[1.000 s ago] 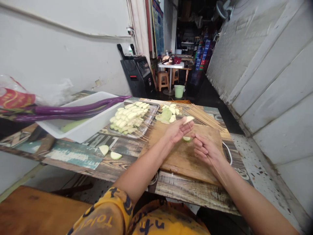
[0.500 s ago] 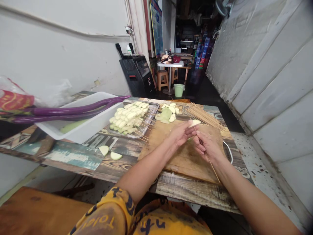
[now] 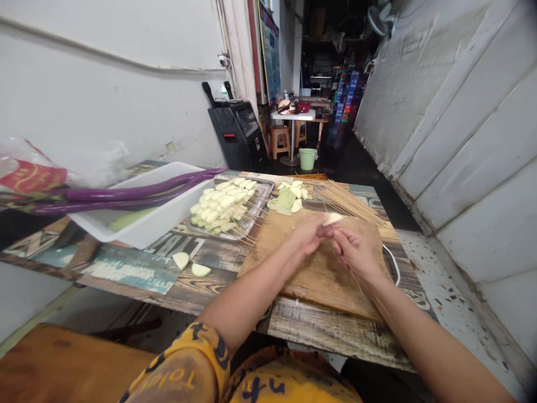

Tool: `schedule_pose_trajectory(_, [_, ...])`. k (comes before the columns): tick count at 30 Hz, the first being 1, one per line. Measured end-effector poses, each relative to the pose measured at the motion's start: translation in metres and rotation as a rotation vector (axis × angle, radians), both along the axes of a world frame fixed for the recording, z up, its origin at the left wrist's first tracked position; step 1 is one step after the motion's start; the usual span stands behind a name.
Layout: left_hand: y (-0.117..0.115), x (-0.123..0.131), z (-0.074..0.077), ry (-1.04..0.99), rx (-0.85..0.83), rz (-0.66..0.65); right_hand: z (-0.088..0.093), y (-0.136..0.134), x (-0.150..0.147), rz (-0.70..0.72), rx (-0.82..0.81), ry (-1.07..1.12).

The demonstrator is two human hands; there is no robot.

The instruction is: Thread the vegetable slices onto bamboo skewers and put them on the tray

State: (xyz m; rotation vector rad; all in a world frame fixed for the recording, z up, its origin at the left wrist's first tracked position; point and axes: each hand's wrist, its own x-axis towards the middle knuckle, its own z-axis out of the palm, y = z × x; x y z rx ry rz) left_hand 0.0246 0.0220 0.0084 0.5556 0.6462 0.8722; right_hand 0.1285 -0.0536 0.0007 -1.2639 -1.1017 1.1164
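Observation:
My left hand (image 3: 308, 234) pinches a pale eggplant slice (image 3: 333, 218) above the wooden cutting board (image 3: 319, 268). Just to its right, my right hand (image 3: 356, 252) is closed around a thin bamboo skewer (image 3: 356, 282) whose tip meets the slice. The two hands touch at the fingertips. Behind them lies a heap of cut slices (image 3: 289, 196) and a bundle of loose skewers (image 3: 352, 204). A metal tray (image 3: 260, 202) to the left holds several finished skewers (image 3: 220, 204).
A white tub (image 3: 146, 221) with long purple eggplants (image 3: 134, 193) across it stands at the left. Two loose slices (image 3: 191, 264) lie on the table near its front edge. A white wall runs close on the right; a black cabinet (image 3: 237, 131) and stools stand behind.
My left hand carried the slice from raised above the board down and right to meet my right hand. The right hand brought the skewer up against the slice.

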Motion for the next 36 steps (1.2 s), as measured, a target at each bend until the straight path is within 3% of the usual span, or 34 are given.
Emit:
schedule_pose_trajectory(3, [-0.008,0.008,0.001,0.070,0.066,-0.061,0.000,0.003,0.004,-0.023,0.029,-0.031])
schedule_pose_trajectory(6, [-0.003,0.000,0.004,0.272,0.322,-0.058,-0.001,0.005,0.007,-0.072,0.051,-0.077])
schedule_pose_trajectory(8, [0.008,-0.017,0.007,0.558,0.635,0.052,-0.001,0.006,0.008,-0.111,0.052,-0.076])
schedule_pose_trajectory(10, [0.022,-0.037,0.007,0.962,0.991,0.248,-0.001,0.006,0.007,-0.142,0.033,-0.061])
schedule_pose_trajectory(11, [0.029,-0.046,0.006,1.174,1.087,0.303,-0.001,0.006,0.007,-0.148,0.022,-0.056])
schedule_pose_trajectory(14, [0.044,-0.066,-0.005,1.603,1.189,0.280,0.000,0.005,0.006,-0.146,0.001,-0.049])
schedule_pose_trajectory(17, [0.052,-0.071,-0.017,1.698,1.181,0.263,0.000,0.004,0.006,-0.139,-0.006,-0.052])
schedule_pose_trajectory(20, [0.054,-0.070,-0.021,1.553,1.114,0.345,-0.001,0.004,0.007,-0.132,-0.004,-0.050])
schedule_pose_trajectory(25, [0.050,-0.063,-0.008,0.853,0.925,0.508,0.001,0.002,0.006,-0.102,0.019,-0.085])
schedule_pose_trajectory(31, [0.045,-0.052,0.006,0.408,0.507,0.366,0.006,-0.003,0.001,0.039,0.015,-0.199])
schedule_pose_trajectory(36, [0.046,-0.057,0.014,0.111,0.209,0.255,0.006,-0.005,-0.001,0.106,0.043,-0.275])
